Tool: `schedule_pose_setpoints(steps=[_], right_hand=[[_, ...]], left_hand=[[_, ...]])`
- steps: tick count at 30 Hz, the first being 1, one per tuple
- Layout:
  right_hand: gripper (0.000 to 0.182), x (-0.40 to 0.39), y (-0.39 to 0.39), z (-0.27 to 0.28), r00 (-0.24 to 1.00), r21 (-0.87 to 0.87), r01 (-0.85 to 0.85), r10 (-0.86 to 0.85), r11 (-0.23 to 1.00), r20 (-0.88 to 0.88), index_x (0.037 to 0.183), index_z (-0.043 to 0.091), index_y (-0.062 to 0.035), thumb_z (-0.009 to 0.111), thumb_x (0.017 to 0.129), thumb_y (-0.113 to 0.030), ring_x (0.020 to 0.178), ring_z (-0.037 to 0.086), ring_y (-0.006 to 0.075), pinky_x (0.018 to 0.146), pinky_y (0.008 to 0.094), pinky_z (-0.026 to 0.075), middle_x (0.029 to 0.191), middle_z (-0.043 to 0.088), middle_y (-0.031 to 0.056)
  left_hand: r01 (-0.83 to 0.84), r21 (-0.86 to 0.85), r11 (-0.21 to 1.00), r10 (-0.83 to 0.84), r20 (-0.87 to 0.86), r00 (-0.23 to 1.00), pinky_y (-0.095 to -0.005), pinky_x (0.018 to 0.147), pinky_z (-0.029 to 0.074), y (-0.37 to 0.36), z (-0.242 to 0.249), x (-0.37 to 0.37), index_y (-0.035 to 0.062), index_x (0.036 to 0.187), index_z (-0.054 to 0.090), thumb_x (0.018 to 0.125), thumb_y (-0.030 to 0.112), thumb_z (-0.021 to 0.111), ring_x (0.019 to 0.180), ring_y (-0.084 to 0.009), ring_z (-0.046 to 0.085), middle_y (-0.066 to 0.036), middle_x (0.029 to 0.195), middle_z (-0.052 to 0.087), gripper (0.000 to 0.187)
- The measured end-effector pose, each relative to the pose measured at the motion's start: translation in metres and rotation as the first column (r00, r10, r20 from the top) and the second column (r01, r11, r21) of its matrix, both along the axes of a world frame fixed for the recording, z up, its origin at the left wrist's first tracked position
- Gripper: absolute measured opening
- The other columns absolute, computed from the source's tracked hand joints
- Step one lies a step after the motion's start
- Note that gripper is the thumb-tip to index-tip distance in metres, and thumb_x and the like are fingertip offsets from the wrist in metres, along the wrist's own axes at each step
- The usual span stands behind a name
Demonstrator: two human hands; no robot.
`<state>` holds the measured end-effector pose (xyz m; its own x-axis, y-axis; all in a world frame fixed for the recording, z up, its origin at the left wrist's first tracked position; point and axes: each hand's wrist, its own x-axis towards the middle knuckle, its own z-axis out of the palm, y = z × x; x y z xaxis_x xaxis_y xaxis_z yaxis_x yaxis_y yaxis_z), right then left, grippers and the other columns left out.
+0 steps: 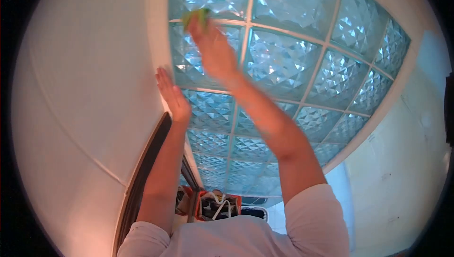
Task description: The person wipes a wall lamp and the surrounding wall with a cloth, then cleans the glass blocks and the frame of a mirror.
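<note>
Shirt (217, 233), pale: nearest, before lower end of glass-block panel (283, 60). Left hand (175, 98): grip open, fingers extended, at white frame (158, 25) along panel's left edge; contact not certain. Right hand (215, 51): blurred, fingers closed on green pad (196, 17), material unclear. Green pad: at panel's upper-left blocks, across white joint; contact cannot be confirmed. Orange-edged bag (198, 205): farthest, beneath panel.

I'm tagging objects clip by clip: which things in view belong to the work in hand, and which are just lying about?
In use:
- Green item, blurred, in the right hand
- Glass blocks, behind that hand
- Pale edge strip, with the left hand against it

Lying about:
- Orange-edged bag
- White-rimmed container
</note>
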<state>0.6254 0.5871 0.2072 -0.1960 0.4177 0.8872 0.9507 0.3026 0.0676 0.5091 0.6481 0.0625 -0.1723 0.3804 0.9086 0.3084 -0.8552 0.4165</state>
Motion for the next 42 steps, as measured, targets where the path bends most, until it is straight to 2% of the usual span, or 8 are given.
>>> schedule_pose_setpoints(steps=[7,14,19,23,29,32,35,42], right_hand=[[0.034,0.072,-0.056,-0.183,0.996,-0.369,0.049,-0.016,0.928,0.092,0.120,0.052,-0.0126,0.047,0.087,-0.016,0.113,0.050,0.0339,0.095,0.0422,0.040,0.124,0.050,0.0149],[0.047,0.196,-0.122,-0.143,0.674,0.467,0.733,-0.428,0.495,-0.603,0.127,0.042,0.0059,0.039,0.081,-0.001,0.121,0.036,0.0412,0.103,0.0452,0.026,0.129,0.041,0.0255],[0.043,0.088,-0.020,-0.145,0.854,0.304,-0.104,0.242,0.947,-0.461,0.128,0.047,-0.0092,0.045,0.085,-0.013,0.127,0.037,0.0267,0.104,0.0380,0.029,0.133,0.044,0.0103],[0.038,0.158,-0.102,-0.097,0.977,0.241,0.207,-0.190,0.948,-0.093,0.117,0.052,-0.0068,0.048,0.080,-0.008,0.114,0.046,0.0332,0.098,0.0420,0.034,0.118,0.052,0.0146],[0.038,0.297,-0.179,-0.103,0.623,0.576,0.777,-0.450,0.255,-0.640,0.115,0.046,0.0078,0.037,0.079,0.000,0.102,0.048,0.0388,0.092,0.0411,0.037,0.111,0.052,0.0243],[0.043,0.206,-0.133,-0.103,0.728,0.382,0.298,0.051,0.875,-0.684,0.127,0.044,0.0010,0.040,0.084,-0.002,0.115,0.045,0.0333,0.096,0.0392,0.035,0.131,0.043,0.0181],[0.044,0.183,-0.140,-0.119,0.922,0.245,0.297,-0.344,0.923,0.179,0.118,0.054,-0.0038,0.046,0.075,-0.001,0.116,0.046,0.0332,0.097,0.0448,0.035,0.122,0.050,0.0166],[0.044,0.418,-0.258,-0.141,0.619,0.412,0.785,-0.560,0.462,-0.551,0.116,0.050,0.0003,0.043,0.073,0.002,0.109,0.047,0.0379,0.096,0.0409,0.037,0.115,0.052,0.0214]], left_hand=[[0.026,0.012,1.000,-0.025,-0.123,0.992,-0.0502,0.109,0.001,-0.018,-0.029,0.022,0.0013,0.143,0.017,0.095,0.047,0.020,0.138,-0.0378,0.006,-0.019,0.149,0.012,0.066],[0.144,0.095,0.985,-0.072,-0.530,0.845,-0.0554,0.107,0.005,-0.072,0.001,0.072,-0.0017,0.141,0.020,0.094,0.045,0.027,0.136,-0.0436,0.010,-0.024,0.148,0.013,0.067],[0.380,0.211,0.900,-0.266,-0.426,0.865,-0.0530,0.108,0.008,-0.071,0.017,0.106,-0.0043,0.139,0.023,0.093,0.042,0.029,0.134,-0.0463,0.013,-0.027,0.146,0.015,0.066],[0.419,0.305,0.855,-0.270,-0.428,0.863,-0.0509,0.109,0.010,-0.061,0.018,0.120,-0.0064,0.138,0.025,0.093,0.042,0.029,0.134,-0.0466,0.013,-0.028,0.145,0.016,0.066],[0.368,0.378,0.850,-0.164,-0.473,0.865,-0.0515,0.108,0.012,-0.064,0.044,0.124,-0.0044,0.139,0.024,0.093,0.045,0.030,0.134,-0.0466,0.014,-0.027,0.146,0.015,0.068],[0.286,0.406,0.868,-0.085,-0.445,0.891,-0.0515,0.108,0.012,-0.059,0.053,0.135,-0.0034,0.140,0.021,0.093,0.048,0.028,0.134,-0.0465,0.013,-0.027,0.146,0.014,0.071],[0.188,0.413,0.891,-0.009,-0.398,0.918,-0.0523,0.108,0.012,-0.061,0.048,0.145,-0.0033,0.141,0.018,0.093,0.052,0.022,0.134,-0.0472,0.012,-0.027,0.146,0.013,0.074],[0.201,0.415,0.887,-0.042,-0.361,0.931,-0.0538,0.108,0.008,-0.056,0.042,0.142,-0.0038,0.141,0.016,0.092,0.055,0.022,0.134,-0.0484,0.007,-0.028,0.147,0.010,0.077]])
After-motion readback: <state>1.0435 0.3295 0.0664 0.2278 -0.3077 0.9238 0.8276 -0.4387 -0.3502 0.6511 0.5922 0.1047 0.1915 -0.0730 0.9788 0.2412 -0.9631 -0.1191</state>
